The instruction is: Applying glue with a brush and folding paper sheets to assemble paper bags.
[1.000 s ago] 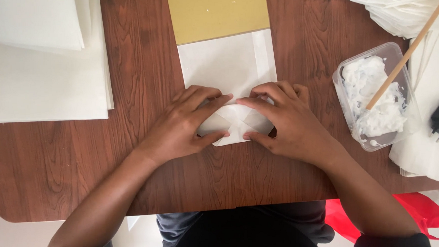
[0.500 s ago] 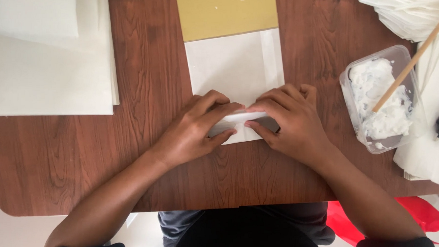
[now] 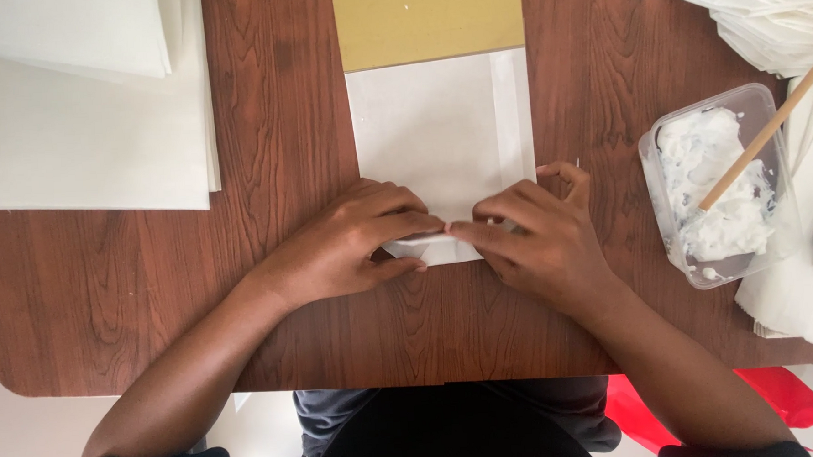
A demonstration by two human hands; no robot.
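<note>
Both hands press on the near edge of a white paper sheet (image 3: 434,136), which lies at the middle of the wooden table (image 3: 273,106). The left hand (image 3: 348,245) has fingers curled and thumb tucked under a folded flap at that edge; the right hand (image 3: 540,245) pins the same fold with bent fingers, its fingertips meeting the left's. At twelve o'clock from the hands a yellow board (image 3: 429,19) lies under the sheet's far end. At ten o'clock sits a stack of white paper (image 3: 73,115). At three o'clock a clear plastic tub (image 3: 717,187) holds white paste, with a wooden stick (image 3: 768,129) leaning in it. More folded white sheets (image 3: 762,7) lie at two o'clock.
</note>
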